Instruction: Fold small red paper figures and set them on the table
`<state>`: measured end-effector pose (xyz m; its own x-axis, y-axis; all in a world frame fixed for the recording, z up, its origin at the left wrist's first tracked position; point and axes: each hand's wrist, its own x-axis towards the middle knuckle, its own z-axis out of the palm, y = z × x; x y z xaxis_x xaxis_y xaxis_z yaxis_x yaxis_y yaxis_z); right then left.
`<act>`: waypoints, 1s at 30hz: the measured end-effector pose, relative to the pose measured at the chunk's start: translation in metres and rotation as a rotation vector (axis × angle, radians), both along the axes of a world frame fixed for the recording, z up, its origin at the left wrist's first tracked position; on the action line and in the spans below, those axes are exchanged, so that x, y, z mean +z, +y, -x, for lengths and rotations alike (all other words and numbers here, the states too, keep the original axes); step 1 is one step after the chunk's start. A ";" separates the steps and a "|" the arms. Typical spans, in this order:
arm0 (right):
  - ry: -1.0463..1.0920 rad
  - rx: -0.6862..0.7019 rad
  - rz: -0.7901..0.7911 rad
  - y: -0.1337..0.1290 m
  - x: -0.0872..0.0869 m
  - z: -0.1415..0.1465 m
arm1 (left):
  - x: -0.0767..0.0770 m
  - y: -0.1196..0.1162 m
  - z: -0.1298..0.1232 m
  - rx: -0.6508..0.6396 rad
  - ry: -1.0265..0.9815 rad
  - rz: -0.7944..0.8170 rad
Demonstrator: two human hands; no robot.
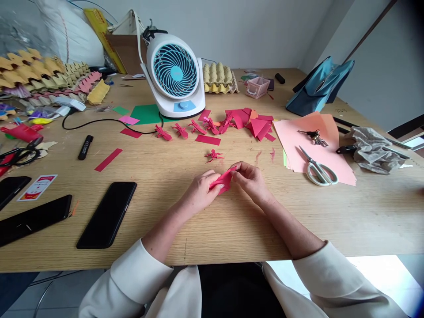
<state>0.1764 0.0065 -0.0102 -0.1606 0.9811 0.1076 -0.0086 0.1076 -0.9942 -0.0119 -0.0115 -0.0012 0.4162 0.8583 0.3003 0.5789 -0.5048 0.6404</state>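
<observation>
Between my two hands is a folded piece of red paper (225,180), held just above the wooden table. My left hand (202,190) grips its left side, thumb on top and fingers behind. At the paper's upper right corner, my right hand (248,179) pinches it between thumb and fingertips. A small folded red paper figure (213,155) lies just beyond my hands. Farther back, several similar red paper figures (180,130) sit in a row, leading to a pile of red paper pieces (256,123).
A white fan (175,73) stands behind the figures. White-handled scissors (319,170) rest on pink paper sheets (285,145) at right, near a crumpled grey cloth (377,150). Left are a black phone (107,215), a marker (85,147) and a red strip (108,160). Egg trays (36,73) stack at far left.
</observation>
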 end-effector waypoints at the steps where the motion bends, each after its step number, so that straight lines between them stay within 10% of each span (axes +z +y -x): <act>1: -0.004 -0.001 -0.009 0.000 0.000 0.000 | 0.001 0.000 0.000 0.002 -0.001 0.013; 16: -0.152 0.038 -0.304 -0.015 0.008 0.006 | 0.012 0.001 0.005 -0.067 -0.776 0.774; 30: -0.227 0.076 -0.262 -0.013 0.003 0.007 | 0.005 -0.002 0.000 -0.052 -0.847 0.915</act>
